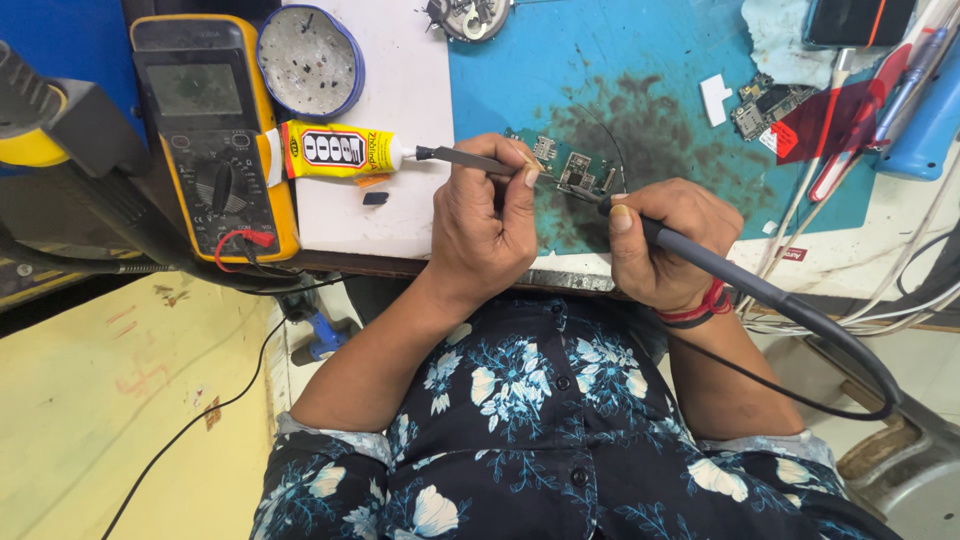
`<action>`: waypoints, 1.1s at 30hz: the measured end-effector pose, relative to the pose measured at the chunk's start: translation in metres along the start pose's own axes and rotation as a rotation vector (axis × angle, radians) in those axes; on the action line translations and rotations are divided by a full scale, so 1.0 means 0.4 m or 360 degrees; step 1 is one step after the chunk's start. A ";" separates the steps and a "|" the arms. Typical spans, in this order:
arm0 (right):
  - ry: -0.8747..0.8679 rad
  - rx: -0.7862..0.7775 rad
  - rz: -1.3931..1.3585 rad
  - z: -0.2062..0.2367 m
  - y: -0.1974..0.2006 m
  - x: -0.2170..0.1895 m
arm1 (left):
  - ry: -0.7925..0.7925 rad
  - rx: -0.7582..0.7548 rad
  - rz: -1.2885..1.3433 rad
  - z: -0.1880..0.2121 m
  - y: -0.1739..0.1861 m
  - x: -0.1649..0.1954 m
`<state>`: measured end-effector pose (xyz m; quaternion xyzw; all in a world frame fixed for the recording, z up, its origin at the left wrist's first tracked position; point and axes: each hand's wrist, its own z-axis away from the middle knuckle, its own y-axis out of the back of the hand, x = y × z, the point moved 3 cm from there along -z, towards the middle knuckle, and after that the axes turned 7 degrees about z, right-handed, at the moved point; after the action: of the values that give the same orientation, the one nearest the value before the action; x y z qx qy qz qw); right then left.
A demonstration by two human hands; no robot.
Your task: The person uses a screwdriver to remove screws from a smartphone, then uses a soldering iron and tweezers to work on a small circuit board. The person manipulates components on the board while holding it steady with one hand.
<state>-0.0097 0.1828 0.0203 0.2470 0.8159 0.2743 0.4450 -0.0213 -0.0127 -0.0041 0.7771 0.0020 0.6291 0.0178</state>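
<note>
A small green circuit board (572, 172) lies on a blue work mat (620, 70) stained dark in the middle. My left hand (485, 225) grips metal tweezers (470, 160) whose tips reach the board. My right hand (665, 240) holds a grey soldering iron (700, 258) like a pen, its tip at the board's right part. The iron's dark cable (850, 350) loops down to the right.
A yellow multimeter (210, 130) with leads stands at the left. Beside it are a round blue tin (310, 60) and a yellow glue tube (335, 150) on a white sheet. Loose phone parts (765, 100), a blue tool (925, 120) and white cables lie at the right.
</note>
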 end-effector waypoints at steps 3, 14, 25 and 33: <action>-0.0007 -0.0006 -0.0015 -0.001 -0.001 0.003 | 0.0013 0.0001 -0.0013 0.001 0.000 0.000; -0.0005 0.0009 -0.0036 -0.004 -0.001 -0.001 | -0.0013 -0.0003 -0.0027 0.001 0.001 0.001; -0.0007 0.0009 -0.0049 -0.009 0.000 -0.005 | -0.0010 0.0007 -0.0040 0.000 0.001 0.004; -0.0016 0.0010 -0.0051 -0.007 0.001 -0.004 | 0.0008 0.0008 -0.0034 0.002 0.000 0.003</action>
<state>-0.0114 0.1814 0.0230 0.2367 0.8184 0.2634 0.4525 -0.0204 -0.0129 -0.0030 0.7756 0.0120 0.6307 0.0224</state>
